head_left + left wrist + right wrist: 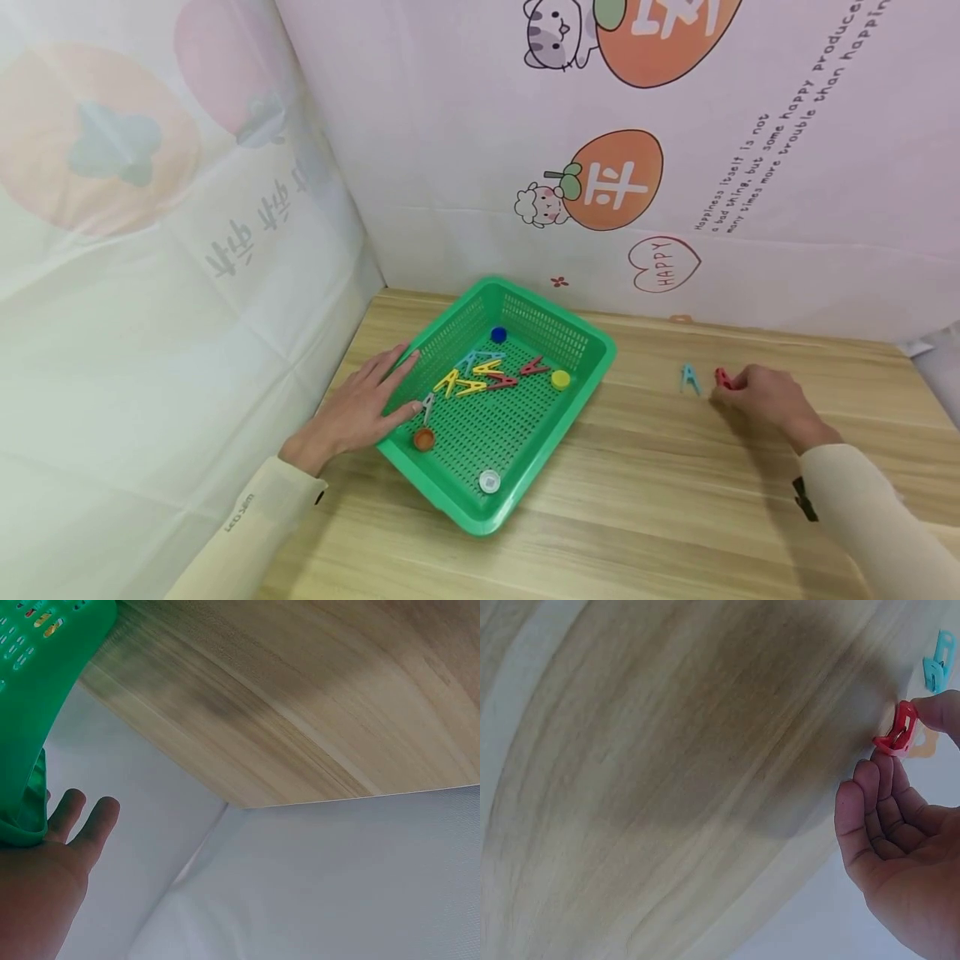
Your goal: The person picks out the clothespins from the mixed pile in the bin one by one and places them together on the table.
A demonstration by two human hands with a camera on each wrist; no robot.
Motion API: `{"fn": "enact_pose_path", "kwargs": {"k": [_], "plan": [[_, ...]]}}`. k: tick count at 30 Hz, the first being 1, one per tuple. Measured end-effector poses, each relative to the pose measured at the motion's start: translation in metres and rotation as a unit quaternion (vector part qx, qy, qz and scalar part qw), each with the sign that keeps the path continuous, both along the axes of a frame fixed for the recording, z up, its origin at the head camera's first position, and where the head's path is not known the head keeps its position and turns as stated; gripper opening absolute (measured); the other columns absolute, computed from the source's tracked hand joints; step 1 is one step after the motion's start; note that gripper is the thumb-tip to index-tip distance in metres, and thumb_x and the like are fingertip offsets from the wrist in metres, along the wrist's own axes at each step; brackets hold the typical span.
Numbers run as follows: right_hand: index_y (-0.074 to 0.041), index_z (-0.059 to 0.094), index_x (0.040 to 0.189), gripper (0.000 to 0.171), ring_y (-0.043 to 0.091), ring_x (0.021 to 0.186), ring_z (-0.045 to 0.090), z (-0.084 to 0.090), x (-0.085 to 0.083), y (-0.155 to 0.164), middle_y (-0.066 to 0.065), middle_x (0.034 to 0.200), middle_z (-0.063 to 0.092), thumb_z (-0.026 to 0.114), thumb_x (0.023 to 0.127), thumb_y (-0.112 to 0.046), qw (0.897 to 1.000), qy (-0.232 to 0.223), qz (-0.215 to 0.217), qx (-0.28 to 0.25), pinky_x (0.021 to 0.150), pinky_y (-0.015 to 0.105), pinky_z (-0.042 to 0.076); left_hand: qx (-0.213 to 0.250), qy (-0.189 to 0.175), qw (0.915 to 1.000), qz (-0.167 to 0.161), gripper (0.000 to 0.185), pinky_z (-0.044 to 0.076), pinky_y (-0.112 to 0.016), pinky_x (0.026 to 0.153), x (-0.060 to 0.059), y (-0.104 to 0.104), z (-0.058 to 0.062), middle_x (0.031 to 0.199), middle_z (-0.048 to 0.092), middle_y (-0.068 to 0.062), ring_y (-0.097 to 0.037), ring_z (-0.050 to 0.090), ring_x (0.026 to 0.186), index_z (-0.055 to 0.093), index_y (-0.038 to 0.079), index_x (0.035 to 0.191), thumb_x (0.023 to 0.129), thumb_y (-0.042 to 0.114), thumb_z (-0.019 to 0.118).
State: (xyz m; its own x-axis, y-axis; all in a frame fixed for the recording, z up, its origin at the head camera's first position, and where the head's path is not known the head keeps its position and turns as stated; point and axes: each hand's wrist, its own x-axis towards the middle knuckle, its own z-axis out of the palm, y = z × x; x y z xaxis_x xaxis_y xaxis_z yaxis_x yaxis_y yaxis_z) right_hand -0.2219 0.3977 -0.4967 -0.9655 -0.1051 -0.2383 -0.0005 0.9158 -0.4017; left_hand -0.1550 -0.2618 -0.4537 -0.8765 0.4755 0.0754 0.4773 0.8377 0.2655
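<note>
At the left rim of a green plastic basket rests my left hand, its fingers spread and fairly straight. The left wrist view shows two of its fingertips past the basket wall. Away to the right, my right hand pinches a red clothespin between thumb and fingertips, close over the table. Beside it lies a light blue clothespin. Inside the basket are several yellow, red and blue clothespins, a grey clothespin near my left thumb, and bottle caps.
The caps are blue, yellow, orange-brown and white, spread around the basket floor. A wooden table carries everything. Printed cloth walls rise behind and on the left of it.
</note>
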Motion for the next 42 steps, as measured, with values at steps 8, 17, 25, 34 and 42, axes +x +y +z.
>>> {"fn": "enact_pose_path", "kwargs": {"k": [8, 17, 25, 34, 42], "plan": [[0.009, 0.076, 0.103, 0.052, 0.026, 0.081, 0.056, -0.001, 0.000, -0.001, 0.012, 0.089, 0.068, 0.073, 0.103, -0.043, 1.000, -0.009, -0.013, 0.006, 0.064, 0.032, 0.042, 0.001, 0.000, 1.0000, -0.002, 0.082, 0.034, -0.064, 0.130, 0.000, 0.000, 0.000, 0.183, 0.018, -0.013, -0.047, 0.030, 0.164, 0.025, 0.012, 0.175, 0.110, 0.049, 0.059], [0.010, 0.075, 0.104, 0.054, 0.027, 0.081, 0.055, -0.001, 0.002, -0.002, 0.014, 0.089, 0.067, 0.072, 0.103, -0.044, 1.000, -0.007, -0.022, 0.005, 0.063, 0.033, 0.042, 0.001, -0.001, 1.0000, -0.002, 0.081, 0.034, -0.065, 0.129, 0.001, 0.000, 0.001, 0.183, 0.018, -0.014, -0.048, 0.030, 0.163, 0.026, 0.011, 0.175, 0.110, 0.049, 0.059], [0.013, 0.074, 0.110, 0.058, 0.027, 0.081, 0.057, 0.001, 0.003, -0.002, 0.015, 0.091, 0.069, 0.072, 0.102, -0.045, 1.000, -0.008, -0.024, 0.000, 0.063, 0.032, 0.044, 0.006, 0.009, 0.9999, -0.004, 0.080, 0.036, -0.067, 0.128, 0.001, 0.000, 0.000, 0.182, 0.022, -0.017, -0.050, 0.032, 0.162, 0.027, 0.010, 0.174, 0.110, 0.047, 0.059], [0.018, 0.069, 0.119, 0.070, 0.048, 0.098, 0.069, 0.015, 0.002, 0.008, 0.037, 0.115, 0.073, 0.067, 0.105, -0.050, 1.000, 0.016, -0.007, 0.022, 0.077, 0.055, 0.060, 0.003, 0.000, 1.0000, -0.003, 0.081, 0.034, -0.066, 0.129, -0.001, 0.000, -0.001, 0.183, 0.019, -0.015, -0.050, 0.031, 0.162, 0.025, 0.011, 0.175, 0.110, 0.048, 0.058], [0.021, 0.065, 0.123, 0.070, 0.055, 0.104, 0.070, 0.033, 0.001, 0.000, 0.040, 0.117, 0.071, 0.070, 0.105, -0.046, 0.997, 0.072, 0.003, 0.017, 0.083, 0.064, 0.061, 0.007, 0.003, 1.0000, -0.003, 0.081, 0.036, -0.067, 0.127, 0.000, 0.000, 0.000, 0.182, 0.020, -0.015, -0.050, 0.032, 0.162, 0.027, 0.011, 0.174, 0.110, 0.047, 0.059]]}}
